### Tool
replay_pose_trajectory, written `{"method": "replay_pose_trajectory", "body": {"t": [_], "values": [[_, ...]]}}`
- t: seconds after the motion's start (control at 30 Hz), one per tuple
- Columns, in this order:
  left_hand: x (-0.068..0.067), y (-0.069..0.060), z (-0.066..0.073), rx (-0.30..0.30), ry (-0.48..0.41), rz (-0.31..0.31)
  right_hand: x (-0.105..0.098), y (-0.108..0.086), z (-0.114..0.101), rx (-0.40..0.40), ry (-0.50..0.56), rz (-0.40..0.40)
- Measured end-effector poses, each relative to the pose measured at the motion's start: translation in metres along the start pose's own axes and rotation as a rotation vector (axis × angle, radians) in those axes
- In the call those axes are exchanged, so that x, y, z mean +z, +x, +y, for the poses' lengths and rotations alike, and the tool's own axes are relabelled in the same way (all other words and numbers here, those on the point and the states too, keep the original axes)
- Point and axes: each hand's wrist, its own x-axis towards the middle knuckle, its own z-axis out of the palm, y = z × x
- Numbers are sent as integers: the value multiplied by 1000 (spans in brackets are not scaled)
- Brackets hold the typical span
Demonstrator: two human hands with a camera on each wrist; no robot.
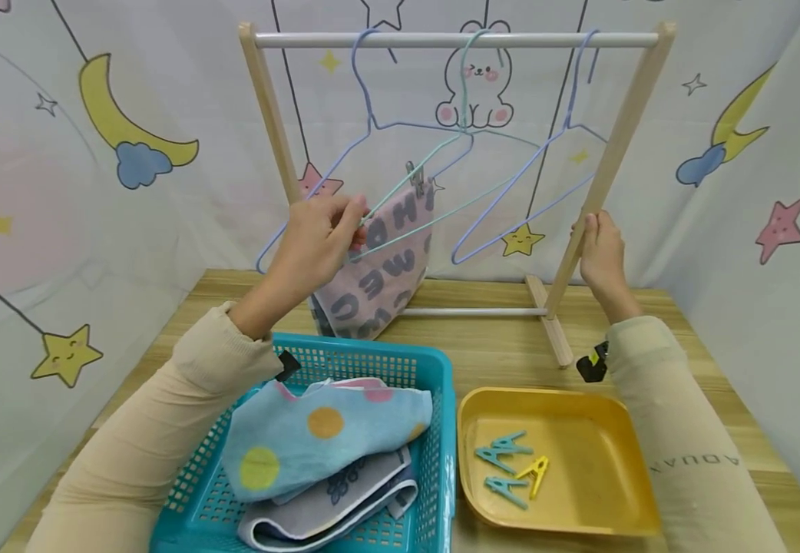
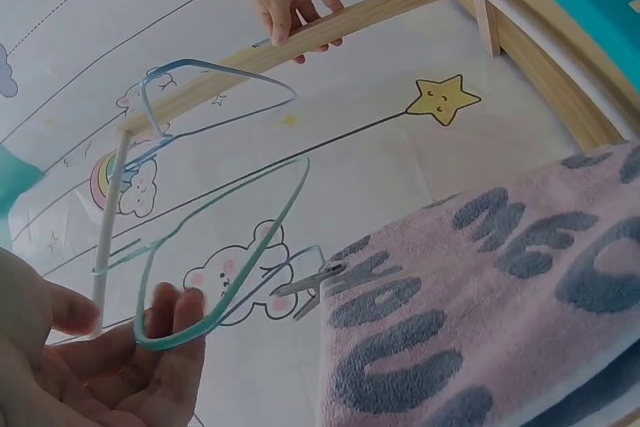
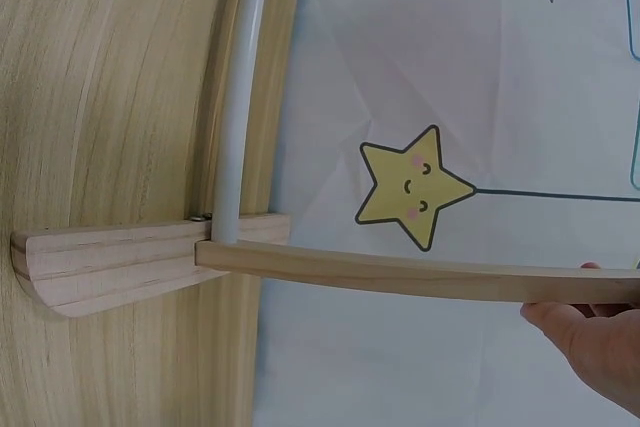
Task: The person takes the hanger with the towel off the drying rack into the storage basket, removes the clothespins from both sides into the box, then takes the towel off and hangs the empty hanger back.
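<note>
My left hand is at the left end of the mint-green hanger. In the left wrist view, the hanger's rounded corner lies against its loosely bent fingers, and the thumb stands apart. My right hand grips the right wooden post of a small clothes rack. Blue-purple hangers, one on the left and one on the right, hang from the same rail. A pink towel with grey letters hangs behind my left hand, with a grey clip at its top edge.
A teal basket at front left holds folded cloths, the top one blue with coloured dots. Beside it, a yellow tray contains several teal clothespins and a yellow one. The rack's lower bar runs near the tabletop.
</note>
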Motion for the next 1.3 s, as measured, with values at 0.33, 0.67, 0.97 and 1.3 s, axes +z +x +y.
{"method": "replay_pose_trajectory", "body": {"t": [0.33,0.67,0.97,1.3], "values": [[-20,-11,-6,149,141,218,0,-2,-2,11,2,-3],[-33,-16,-26,22,181,266,0,1,1,11,-15,5],[-34,-27,-46,-100,47,175,0,0,0,14,-18,2],[-40,-31,-47,-159,-30,61,0,2,2,18,-15,-8]]}}
